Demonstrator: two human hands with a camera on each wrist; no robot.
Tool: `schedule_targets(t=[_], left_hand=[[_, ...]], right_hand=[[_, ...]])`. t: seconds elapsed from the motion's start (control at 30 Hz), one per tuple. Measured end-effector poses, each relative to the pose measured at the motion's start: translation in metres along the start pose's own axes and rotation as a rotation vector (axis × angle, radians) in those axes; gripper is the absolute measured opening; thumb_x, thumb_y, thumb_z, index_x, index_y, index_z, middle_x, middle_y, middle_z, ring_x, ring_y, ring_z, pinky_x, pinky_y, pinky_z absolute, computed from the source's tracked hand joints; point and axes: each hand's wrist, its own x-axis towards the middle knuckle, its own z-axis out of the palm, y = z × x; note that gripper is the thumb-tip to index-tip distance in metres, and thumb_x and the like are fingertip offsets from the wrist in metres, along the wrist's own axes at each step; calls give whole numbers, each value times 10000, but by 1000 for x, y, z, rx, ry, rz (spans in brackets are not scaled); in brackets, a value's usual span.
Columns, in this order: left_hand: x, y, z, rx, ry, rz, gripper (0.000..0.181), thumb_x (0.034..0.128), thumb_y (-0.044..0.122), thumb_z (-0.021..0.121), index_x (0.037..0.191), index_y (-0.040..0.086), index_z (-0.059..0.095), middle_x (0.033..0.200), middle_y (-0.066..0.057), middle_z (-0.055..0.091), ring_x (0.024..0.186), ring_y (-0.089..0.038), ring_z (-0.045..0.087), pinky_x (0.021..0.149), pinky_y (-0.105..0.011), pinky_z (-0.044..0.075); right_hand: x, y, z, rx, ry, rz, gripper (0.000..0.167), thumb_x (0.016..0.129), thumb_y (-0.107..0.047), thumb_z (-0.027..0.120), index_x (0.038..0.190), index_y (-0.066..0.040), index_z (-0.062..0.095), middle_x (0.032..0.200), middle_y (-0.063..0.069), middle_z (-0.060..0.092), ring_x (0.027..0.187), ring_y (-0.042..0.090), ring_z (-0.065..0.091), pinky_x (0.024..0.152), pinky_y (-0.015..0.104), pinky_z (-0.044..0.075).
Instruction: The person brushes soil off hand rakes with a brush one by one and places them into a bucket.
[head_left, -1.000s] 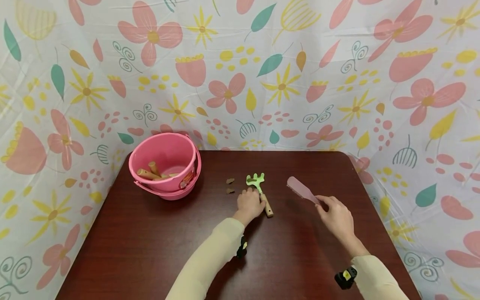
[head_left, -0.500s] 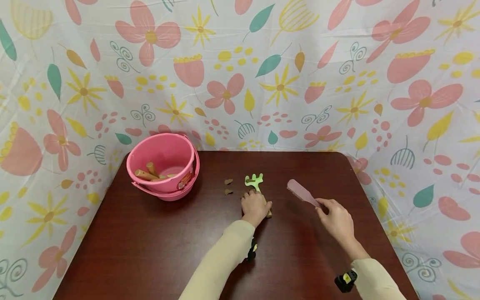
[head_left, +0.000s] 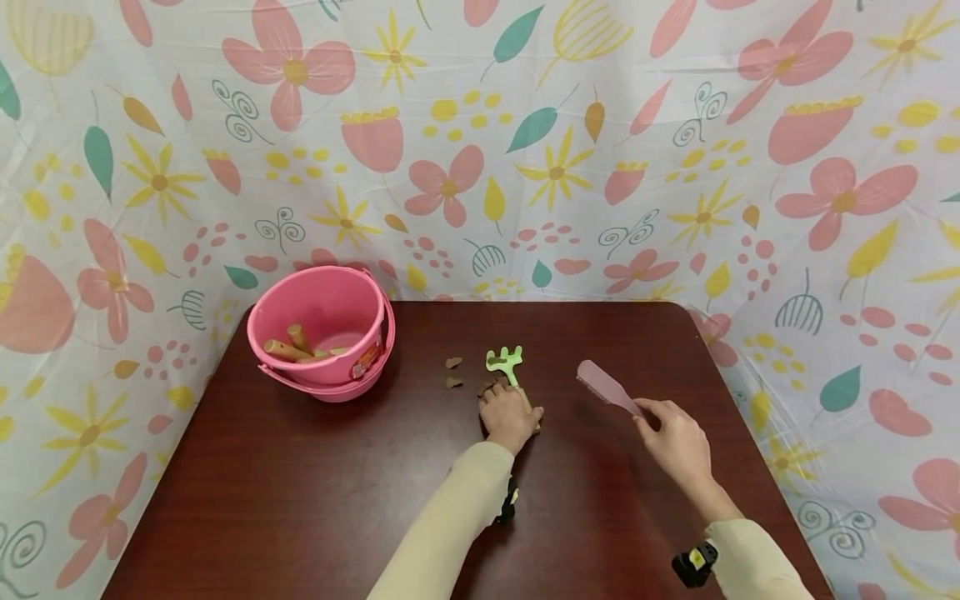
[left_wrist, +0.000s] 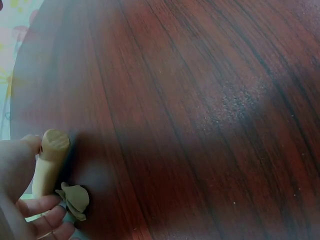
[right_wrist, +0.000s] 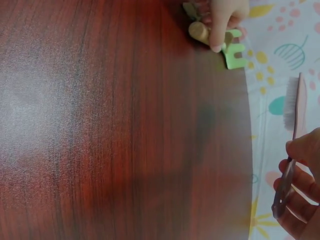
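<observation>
A small toy hand rake with a green head [head_left: 507, 362] and a wooden handle [left_wrist: 50, 167] lies on the dark wooden table. My left hand [head_left: 508, 417] grips that handle, thumb on one side and fingers on the other. Dry, brown leaf-like scraps [head_left: 453, 382] lie left of the rake; one curled scrap [left_wrist: 76, 200] is by my left fingertips, and another rests at the rake's tines. On the right, my right hand [head_left: 678, 442] holds a pink brush [head_left: 606, 386] by its narrow handle above the table. Its white bristles [right_wrist: 289, 102] show in the right wrist view.
At the back left of the table [head_left: 315, 492] stands a pink bucket [head_left: 363, 329], its handle hanging down in front. Several wooden handles [head_left: 285, 350] poke up inside it. A floral-printed cloth [head_left: 555, 225] hangs behind and around the table.
My left hand has shifted slightly right onto the rake's handle and taken hold of it, covering most of it. My right hand and the brush stay nearly still.
</observation>
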Motion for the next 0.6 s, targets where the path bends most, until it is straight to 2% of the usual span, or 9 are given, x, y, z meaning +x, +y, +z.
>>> schedule_targets(t=[0.13,0.23,0.3,0.47,0.6], left_hand=[[3,0,1,-5,-7,12,468,819,565,556,977,127,612,1042,-125,565,960,-291,525,799,-433,441],[5,-2,0,-7,-10,24,299,855,448,549,795,155,553,990,-135,569,920,-300,533,767,-437,447],[6,-4,-1,-21,-12,27,267,859,392,545,734,158,516,985,-145,577,921,-311,538,760,-441,449],[9,-7,-5,-32,-27,44,248,872,344,526,698,175,481,902,-124,589,879,-323,546,724,-443,453],[11,-10,-10,-52,-21,21,192,865,335,529,800,155,553,842,-99,578,804,-294,549,701,-423,448]], right_hand=[[-1,1,0,2,4,-4,278,757,-91,713,1033,-96,686,931,125,657,747,322,631,559,487,460],[0,1,1,3,10,-9,275,758,-94,711,1032,-102,686,928,118,658,744,318,632,562,489,459],[0,1,2,4,16,-10,273,758,-96,712,1030,-106,687,925,115,659,741,317,633,562,489,460],[-1,1,3,2,12,-6,273,760,-99,712,1032,-106,687,927,115,658,729,308,629,547,477,458],[-2,0,4,1,1,-4,275,766,-102,708,1041,-102,684,934,120,656,722,296,625,537,464,456]])
